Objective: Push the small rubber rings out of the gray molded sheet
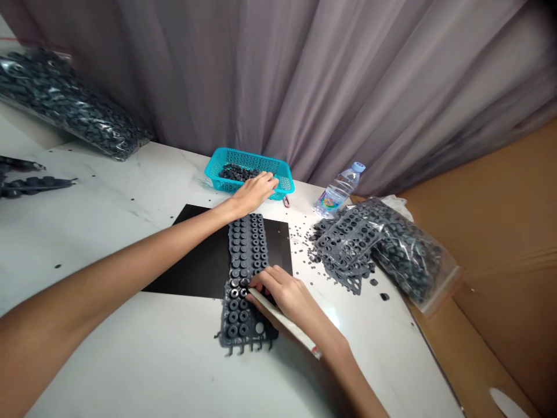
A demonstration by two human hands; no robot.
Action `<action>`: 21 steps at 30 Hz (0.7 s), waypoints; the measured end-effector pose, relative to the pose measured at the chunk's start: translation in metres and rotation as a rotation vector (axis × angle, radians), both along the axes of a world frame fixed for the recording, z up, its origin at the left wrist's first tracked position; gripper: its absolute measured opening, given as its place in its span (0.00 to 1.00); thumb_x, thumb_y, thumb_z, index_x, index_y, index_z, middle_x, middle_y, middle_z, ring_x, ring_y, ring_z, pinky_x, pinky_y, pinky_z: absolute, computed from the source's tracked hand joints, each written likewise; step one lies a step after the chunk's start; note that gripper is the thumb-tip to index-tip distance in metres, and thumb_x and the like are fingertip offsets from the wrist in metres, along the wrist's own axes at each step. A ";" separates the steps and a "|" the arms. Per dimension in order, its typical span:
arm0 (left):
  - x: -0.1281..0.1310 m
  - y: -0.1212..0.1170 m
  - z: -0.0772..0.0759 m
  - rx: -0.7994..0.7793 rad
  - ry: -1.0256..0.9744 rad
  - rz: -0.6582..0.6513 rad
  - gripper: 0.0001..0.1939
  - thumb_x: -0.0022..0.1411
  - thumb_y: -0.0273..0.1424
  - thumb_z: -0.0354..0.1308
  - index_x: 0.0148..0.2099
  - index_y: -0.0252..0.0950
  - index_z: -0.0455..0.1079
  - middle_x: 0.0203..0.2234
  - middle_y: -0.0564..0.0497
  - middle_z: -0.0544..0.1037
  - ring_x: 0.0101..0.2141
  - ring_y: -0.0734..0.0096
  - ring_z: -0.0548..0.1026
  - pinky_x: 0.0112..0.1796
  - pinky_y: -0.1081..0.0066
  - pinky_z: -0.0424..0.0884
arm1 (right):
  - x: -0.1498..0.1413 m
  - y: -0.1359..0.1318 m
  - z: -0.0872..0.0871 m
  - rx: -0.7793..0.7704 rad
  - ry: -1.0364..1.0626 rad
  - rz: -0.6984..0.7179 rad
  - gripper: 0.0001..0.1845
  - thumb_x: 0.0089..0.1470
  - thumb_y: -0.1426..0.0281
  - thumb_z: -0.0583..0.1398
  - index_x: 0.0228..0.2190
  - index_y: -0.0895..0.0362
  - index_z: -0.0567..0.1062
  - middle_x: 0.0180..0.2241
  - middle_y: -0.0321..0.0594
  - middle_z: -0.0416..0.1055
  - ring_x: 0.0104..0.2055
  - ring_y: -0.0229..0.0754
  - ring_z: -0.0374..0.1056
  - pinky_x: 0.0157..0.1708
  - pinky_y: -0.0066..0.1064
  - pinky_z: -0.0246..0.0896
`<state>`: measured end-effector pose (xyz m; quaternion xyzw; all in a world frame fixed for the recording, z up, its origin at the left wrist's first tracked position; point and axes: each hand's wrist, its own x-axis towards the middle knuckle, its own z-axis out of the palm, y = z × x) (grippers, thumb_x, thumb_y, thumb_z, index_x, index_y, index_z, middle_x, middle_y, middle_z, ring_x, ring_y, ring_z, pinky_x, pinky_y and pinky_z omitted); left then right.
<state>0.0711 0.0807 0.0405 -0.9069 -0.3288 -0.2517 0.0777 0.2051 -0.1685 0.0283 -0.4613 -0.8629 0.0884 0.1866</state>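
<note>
A dark grey moulded rubber sheet (240, 244) with rows of ring-shaped parts lies lengthwise in front of me, partly over a black mat (195, 261). My right hand (278, 290) is closed around a long, pale, flat-handled tool (287, 323). The tool's tip is among the rings, on the sheet's right side; fingers hide part of it. Over the near right rim of a turquoise basket (217, 168) is my left hand (256, 191), its fingers curled and pressed together. Whatever they hold, if anything, is hidden. Small black rubber pieces (237, 172) lie inside the basket.
A water bottle (339, 191) stands at the back right. Beside it are punched-out rubber sheets (348, 238) and a filled plastic bag (413, 255), with tiny black bits scattered nearby. Another full bag (73, 104) lies at the back left. A curtain hangs behind the table.
</note>
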 end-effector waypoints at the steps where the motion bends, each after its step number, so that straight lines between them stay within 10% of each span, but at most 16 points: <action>1: 0.003 -0.001 -0.001 -0.005 -0.007 -0.004 0.09 0.72 0.27 0.51 0.50 0.31 0.70 0.45 0.42 0.73 0.50 0.58 0.71 0.48 0.62 0.71 | 0.000 0.000 0.000 0.002 0.004 0.005 0.06 0.65 0.63 0.61 0.37 0.52 0.71 0.35 0.35 0.74 0.37 0.39 0.71 0.33 0.28 0.65; 11: -0.027 -0.036 0.014 -0.051 -0.077 -0.091 0.14 0.70 0.25 0.51 0.56 0.33 0.69 0.52 0.42 0.72 0.53 0.60 0.72 0.55 0.61 0.69 | -0.001 -0.003 0.006 0.005 0.018 0.013 0.06 0.67 0.64 0.60 0.37 0.53 0.71 0.35 0.36 0.73 0.37 0.39 0.70 0.35 0.28 0.65; 21: -0.105 -0.153 -0.005 -0.732 -0.213 -0.251 0.09 0.68 0.39 0.57 0.45 0.42 0.73 0.42 0.51 0.77 0.43 0.66 0.75 0.47 0.66 0.72 | 0.004 -0.006 0.018 -0.119 0.176 0.016 0.07 0.67 0.65 0.58 0.37 0.53 0.72 0.34 0.37 0.73 0.34 0.37 0.70 0.34 0.27 0.65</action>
